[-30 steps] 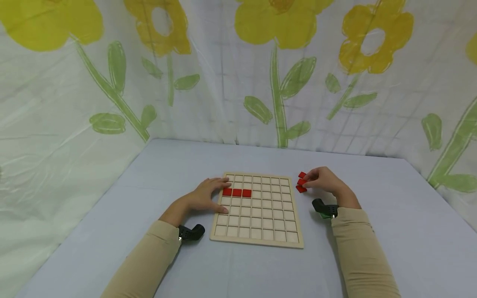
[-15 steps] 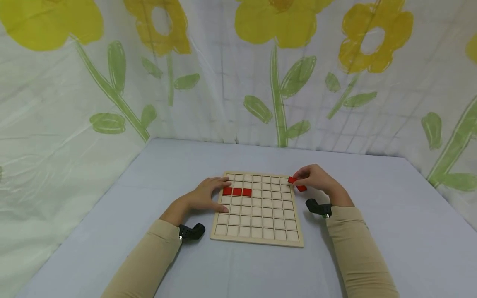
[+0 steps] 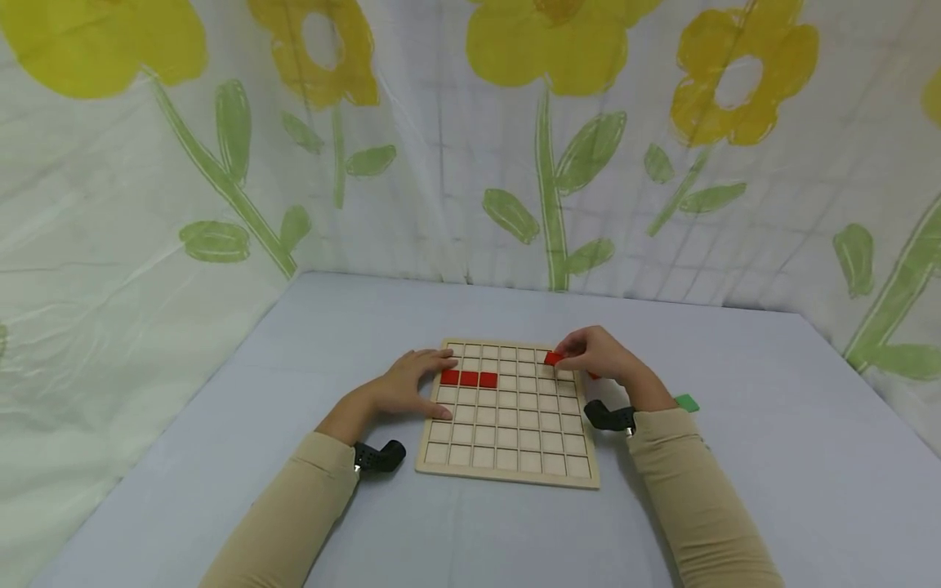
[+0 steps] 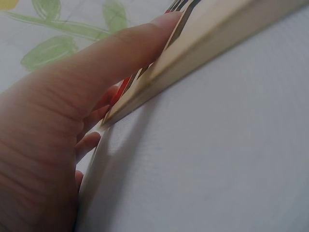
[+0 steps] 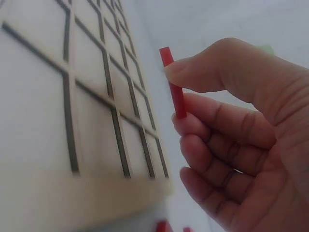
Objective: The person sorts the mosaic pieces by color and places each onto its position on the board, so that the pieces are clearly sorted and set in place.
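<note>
A pale wooden grid board lies on the table, with a row of three red square tiles set in its cells at the left. My left hand rests on the board's left edge, thumb and fingers spread apart; the left wrist view has its thumb lying over the rim. Above the board's upper right part, my right hand pinches another red tile between thumb and fingers. In the right wrist view this tile is seen edge-on, apart from the board.
Right of the board, a red tile lies partly hidden behind the right hand. A green tile lies by the right wrist. A flower-printed curtain hangs behind the white table.
My right hand has picked up a red tile from the group right of the board and carried it left over the grid. The green tile has come into fuller view. The left hand stays put.
</note>
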The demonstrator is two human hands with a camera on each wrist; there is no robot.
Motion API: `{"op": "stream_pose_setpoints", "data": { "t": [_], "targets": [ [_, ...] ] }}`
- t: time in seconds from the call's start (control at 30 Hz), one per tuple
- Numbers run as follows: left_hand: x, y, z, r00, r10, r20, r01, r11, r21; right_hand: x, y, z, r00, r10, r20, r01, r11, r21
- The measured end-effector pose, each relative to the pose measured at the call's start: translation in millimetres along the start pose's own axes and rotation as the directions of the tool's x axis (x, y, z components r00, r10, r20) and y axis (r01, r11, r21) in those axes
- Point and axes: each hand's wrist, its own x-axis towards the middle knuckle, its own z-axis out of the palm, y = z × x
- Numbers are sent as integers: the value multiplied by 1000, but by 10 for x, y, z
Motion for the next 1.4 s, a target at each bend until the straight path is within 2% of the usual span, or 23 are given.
{"op": "stream_pose_setpoints", "data": {
  "t": [0.2, 0.4, 0.57, 0.93, 1.4],
  "targets": [
    [2, 13, -3, 1000, 8, -3, -8, 1000, 2, 23, -145, 118, 1000, 27, 3, -27, 996, 84],
    [-8, 22, 11, 1000, 5, -13, -6, 1000, -14, 24, -224, 227, 1000, 15, 3, -16, 991, 132],
    [-7, 13, 8, 1000, -15, 9, 15, 1000, -12, 35, -273, 308, 1000, 11, 27, -14, 993, 114],
    [-10, 25, -1, 1000, -5, -11, 4, 1000, -18, 84, -350, 433, 996, -68, 57, 64, 996, 64],
    [0, 7, 3, 1000, -11, -10, 11, 1000, -1, 85, -387, 520, 991, -97, 91, 100, 994, -31]
  ]
}}
